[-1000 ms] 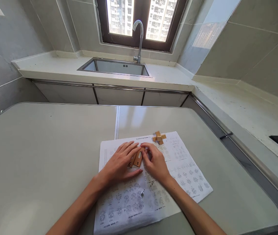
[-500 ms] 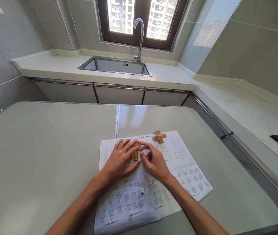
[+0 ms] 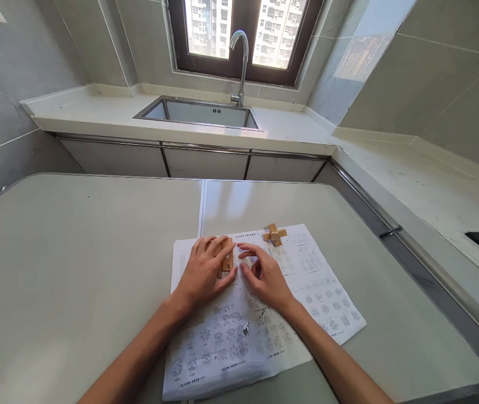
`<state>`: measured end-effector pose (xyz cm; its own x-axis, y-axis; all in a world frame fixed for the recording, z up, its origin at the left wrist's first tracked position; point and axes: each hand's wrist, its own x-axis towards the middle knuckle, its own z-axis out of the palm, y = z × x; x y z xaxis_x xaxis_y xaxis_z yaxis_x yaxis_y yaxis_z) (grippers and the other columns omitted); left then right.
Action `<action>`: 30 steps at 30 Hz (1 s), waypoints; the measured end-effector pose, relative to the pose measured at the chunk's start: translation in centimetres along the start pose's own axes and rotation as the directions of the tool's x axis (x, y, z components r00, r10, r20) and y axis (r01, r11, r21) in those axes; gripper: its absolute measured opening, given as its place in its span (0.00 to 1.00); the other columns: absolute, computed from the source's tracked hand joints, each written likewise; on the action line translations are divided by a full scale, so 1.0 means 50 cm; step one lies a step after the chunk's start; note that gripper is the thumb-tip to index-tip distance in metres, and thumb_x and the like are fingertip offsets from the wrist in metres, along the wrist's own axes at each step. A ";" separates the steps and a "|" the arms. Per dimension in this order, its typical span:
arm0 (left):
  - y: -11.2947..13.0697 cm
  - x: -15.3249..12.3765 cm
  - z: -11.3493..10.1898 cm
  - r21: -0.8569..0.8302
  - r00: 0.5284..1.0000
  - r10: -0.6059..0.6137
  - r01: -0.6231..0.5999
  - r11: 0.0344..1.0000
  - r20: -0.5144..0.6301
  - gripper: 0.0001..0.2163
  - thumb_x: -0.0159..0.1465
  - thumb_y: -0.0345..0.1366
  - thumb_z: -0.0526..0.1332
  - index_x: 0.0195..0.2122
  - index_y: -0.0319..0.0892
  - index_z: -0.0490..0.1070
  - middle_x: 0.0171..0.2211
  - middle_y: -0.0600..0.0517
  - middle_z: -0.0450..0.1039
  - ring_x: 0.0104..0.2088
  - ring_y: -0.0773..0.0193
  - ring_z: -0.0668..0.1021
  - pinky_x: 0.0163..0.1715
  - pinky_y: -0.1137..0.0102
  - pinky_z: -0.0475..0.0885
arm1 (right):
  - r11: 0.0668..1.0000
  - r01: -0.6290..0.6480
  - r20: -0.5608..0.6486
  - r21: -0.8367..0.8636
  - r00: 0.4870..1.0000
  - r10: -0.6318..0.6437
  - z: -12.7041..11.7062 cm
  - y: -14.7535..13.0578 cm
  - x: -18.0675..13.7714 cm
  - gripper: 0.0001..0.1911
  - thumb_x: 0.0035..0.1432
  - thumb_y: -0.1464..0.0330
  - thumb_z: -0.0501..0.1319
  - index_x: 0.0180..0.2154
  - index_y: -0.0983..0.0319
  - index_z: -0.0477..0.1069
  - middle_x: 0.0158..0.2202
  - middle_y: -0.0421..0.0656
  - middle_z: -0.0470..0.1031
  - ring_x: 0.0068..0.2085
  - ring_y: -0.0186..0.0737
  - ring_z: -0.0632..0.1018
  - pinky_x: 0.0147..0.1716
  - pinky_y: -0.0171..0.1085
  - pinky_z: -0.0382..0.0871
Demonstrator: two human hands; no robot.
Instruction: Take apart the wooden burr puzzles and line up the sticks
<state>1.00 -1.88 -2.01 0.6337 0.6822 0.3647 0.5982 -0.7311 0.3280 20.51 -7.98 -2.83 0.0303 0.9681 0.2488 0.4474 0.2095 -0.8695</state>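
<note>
**Q:** State of the left hand [image 3: 203, 278]?

**A:** Palm down. Its fingers [image 3: 211, 252] are bent over the blocks [image 3: 226, 261], with the thumb closing in from the near side. The hand grips the blocks and holds them down on the sheet [image 3: 319, 297].

**Q:** State of the right hand [image 3: 267, 280]?

**A:** Fingers [image 3: 252, 252] half curled, index and thumb apart. Nothing shows between them. The index tip is just beside the blocks on their right; contact cannot be confirmed.

**Q:** Position and axis of the blocks?

**A:** They lie at the far middle of the sheet, under the left fingers. The long axis runs away from the person, leaning slightly to the right. A dark mark shows on the top face.

**Q:** Which hand is nearer?

**A:** The left; it covers the blocks. The right stands to their right, its fingers pointing left towards them.

**Q:** Surroundings?

**A:** The cross [image 3: 274, 234] rests on the far edge of the sheet, beyond the right hand and apart from it. The sheet lies flat on the tabletop [image 3: 74, 269].
</note>
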 end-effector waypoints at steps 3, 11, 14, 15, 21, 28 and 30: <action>-0.004 0.000 0.003 0.049 0.999 -0.049 0.050 0.998 -0.020 0.24 0.69 0.41 0.63 0.66 0.50 0.68 0.65 0.45 0.69 0.62 0.43 0.68 0.65 0.45 0.64 | 1.000 0.021 -0.001 0.014 1.000 -0.021 0.001 0.000 0.002 0.20 0.64 0.70 0.60 0.57 0.57 0.71 0.55 0.49 0.79 0.44 0.43 0.82 0.33 0.37 0.75; -0.012 -0.001 0.005 0.111 0.974 -0.188 0.202 0.973 -0.123 0.21 0.70 0.40 0.61 0.64 0.47 0.69 0.63 0.41 0.70 0.61 0.40 0.70 0.63 0.42 0.66 | 1.000 0.012 -0.004 -0.004 1.000 -0.012 0.001 0.000 0.003 0.17 0.65 0.70 0.58 0.55 0.58 0.72 0.55 0.49 0.79 0.45 0.44 0.82 0.34 0.39 0.76; -0.009 0.001 0.002 0.119 0.970 -0.195 0.213 0.970 -0.147 0.20 0.69 0.38 0.60 0.62 0.48 0.70 0.62 0.43 0.72 0.61 0.41 0.72 0.64 0.42 0.64 | 1.000 -0.018 -0.005 0.012 1.000 0.018 -0.001 -0.002 0.004 0.16 0.66 0.70 0.58 0.54 0.58 0.72 0.52 0.48 0.81 0.40 0.42 0.82 0.34 0.39 0.75; -0.008 0.002 0.002 0.121 0.968 -0.198 0.218 0.968 -0.155 0.20 0.69 0.37 0.60 0.62 0.49 0.70 0.62 0.43 0.72 0.61 0.41 0.72 0.64 0.42 0.63 | 0.999 -0.028 -0.007 0.019 1.000 0.028 -0.001 -0.003 0.004 0.16 0.66 0.69 0.58 0.54 0.58 0.73 0.52 0.48 0.81 0.39 0.42 0.82 0.34 0.39 0.75; -0.005 0.002 0.000 0.164 0.964 -0.195 0.225 0.960 -0.183 0.21 0.67 0.34 0.59 0.62 0.49 0.69 0.62 0.43 0.74 0.62 0.40 0.73 0.67 0.38 0.59 | 0.997 -0.070 -0.007 0.031 0.998 0.070 -0.005 -0.006 0.007 0.14 0.66 0.68 0.59 0.53 0.58 0.74 0.46 0.46 0.83 0.33 0.39 0.79 0.33 0.38 0.73; -0.003 -0.002 -0.001 0.201 0.963 -0.181 0.221 0.954 -0.202 0.21 0.66 0.33 0.59 0.61 0.47 0.70 0.61 0.43 0.74 0.62 0.37 0.72 0.69 0.36 0.56 | 0.988 -0.127 -0.014 0.091 0.992 0.129 -0.009 -0.001 0.008 0.10 0.67 0.64 0.60 0.48 0.58 0.76 0.39 0.43 0.83 0.28 0.38 0.75 0.30 0.38 0.71; -0.003 -0.003 -0.001 0.214 0.963 -0.169 0.214 0.953 -0.212 0.22 0.66 0.32 0.59 0.61 0.48 0.69 0.60 0.44 0.75 0.62 0.37 0.72 0.69 0.36 0.56 | 0.980 -0.149 -0.015 0.131 0.988 0.152 -0.010 0.001 0.008 0.10 0.67 0.64 0.61 0.47 0.58 0.76 0.39 0.44 0.83 0.29 0.39 0.77 0.30 0.38 0.72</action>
<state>0.77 -1.88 -2.07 0.4052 0.7777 0.4806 0.8110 -0.5485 0.2038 21.00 -7.64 -2.58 0.1117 0.9865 0.1201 0.3166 0.0792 -0.9452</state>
